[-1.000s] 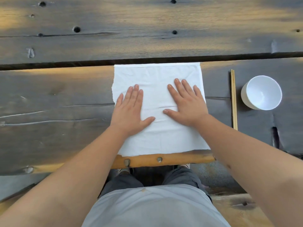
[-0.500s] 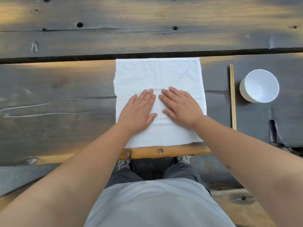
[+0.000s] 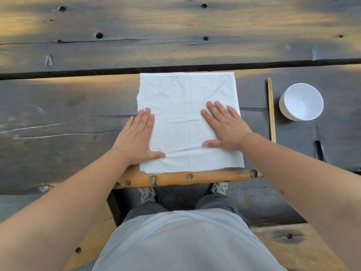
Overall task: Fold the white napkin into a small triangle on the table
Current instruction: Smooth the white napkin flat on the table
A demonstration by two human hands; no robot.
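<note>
The table (image 3: 58, 98) is made of dark, rough wood planks with cracks and little round holes. The left hand (image 3: 136, 136) lies flat with straight fingers, half on the wood and half on the left edge of the white napkin (image 3: 185, 98). The napkin is a soft, wrinkly square, spread open near the table's front edge. The right hand (image 3: 224, 127) presses flat on its right side, fingers spread. Farther right lie thin wooden chopsticks (image 3: 271, 110), then a smooth round white bowl (image 3: 300, 101).
</note>
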